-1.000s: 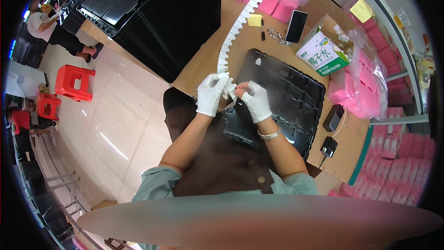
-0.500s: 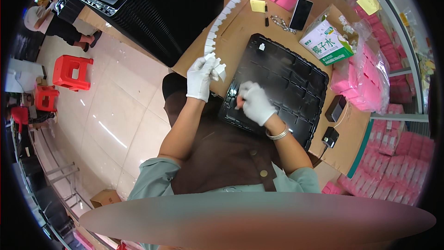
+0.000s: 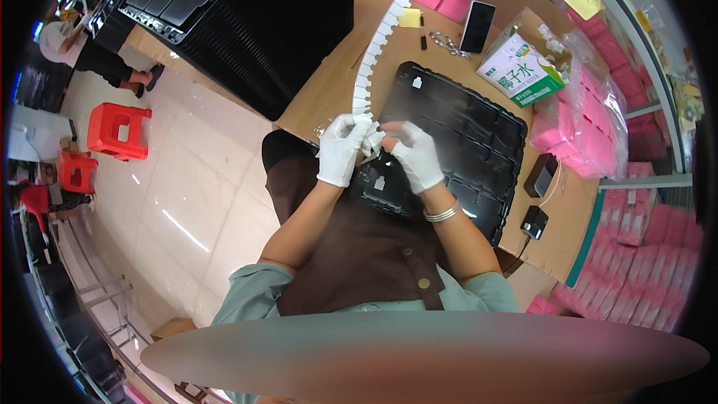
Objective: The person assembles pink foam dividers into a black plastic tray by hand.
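Observation:
A long curved strip of white labels (image 3: pixel 364 78) runs down from the far edge of the table. My white-gloved left hand (image 3: pixel 340 153) pinches its near end. My right hand (image 3: pixel 417 158), gloved with thumb and forefinger tips bare, closes at the same end; the exact contact is partly hidden. Both hands are over the near left corner of a black plastic tray (image 3: pixel 456 123) lying on the table. One small white label (image 3: pixel 416 83) sits near the tray's far left corner. Another white label (image 3: pixel 379 183) sits near its close left corner, beneath my right hand.
A tall stack of black trays (image 3: pixel 262 37) stands at the left. Beyond the tray lie a phone (image 3: pixel 477 28), a marker (image 3: pixel 423 34), a chain (image 3: pixel 449 43) and yellow notes (image 3: pixel 409 18). To the right are an open carton (image 3: pixel 523 67), pink packs (image 3: pixel 572 135) and a black adapter (image 3: pixel 534 221).
My right hand has lifted off the tray's near left corner, uncovering a white label there, and moved to the strip's end. My left hand has shifted right and nearer with the strip.

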`<action>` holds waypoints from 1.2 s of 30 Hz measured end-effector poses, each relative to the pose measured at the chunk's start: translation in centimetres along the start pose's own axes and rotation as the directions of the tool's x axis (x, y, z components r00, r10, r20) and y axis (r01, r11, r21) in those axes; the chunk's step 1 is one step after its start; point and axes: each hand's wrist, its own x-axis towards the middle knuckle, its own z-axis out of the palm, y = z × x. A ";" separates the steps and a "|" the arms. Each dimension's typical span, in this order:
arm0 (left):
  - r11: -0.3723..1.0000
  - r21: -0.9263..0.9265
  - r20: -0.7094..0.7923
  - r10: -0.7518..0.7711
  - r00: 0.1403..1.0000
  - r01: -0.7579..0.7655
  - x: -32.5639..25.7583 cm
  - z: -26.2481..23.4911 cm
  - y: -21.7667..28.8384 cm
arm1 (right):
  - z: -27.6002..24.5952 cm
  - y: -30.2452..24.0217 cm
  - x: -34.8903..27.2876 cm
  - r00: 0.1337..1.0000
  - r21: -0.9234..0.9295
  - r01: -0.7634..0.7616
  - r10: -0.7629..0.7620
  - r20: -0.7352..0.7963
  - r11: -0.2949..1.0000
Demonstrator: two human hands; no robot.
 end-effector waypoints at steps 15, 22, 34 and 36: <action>0.885 -0.282 0.058 -0.371 0.927 0.372 1.9 5.9 -0.2 | -6.2 -1.2 -2.3 0.813 -0.514 0.438 -0.569 -0.124 0.738; 0.967 -0.071 -0.007 -0.247 0.969 0.246 2.0 4.3 -0.3 | -27.8 -1.4 2.3 0.865 -0.920 -0.269 -0.349 -0.361 0.285; 0.979 0.078 0.002 -0.191 0.982 0.190 0.2 6.5 0.0 | -23.1 -3.0 4.3 0.875 -0.936 -0.291 -0.339 -0.345 0.199; 0.977 0.072 0.033 -0.202 0.979 0.199 0.2 6.2 -0.4 | -16.3 -2.6 2.6 0.928 -0.849 0.102 -0.356 -0.106 0.518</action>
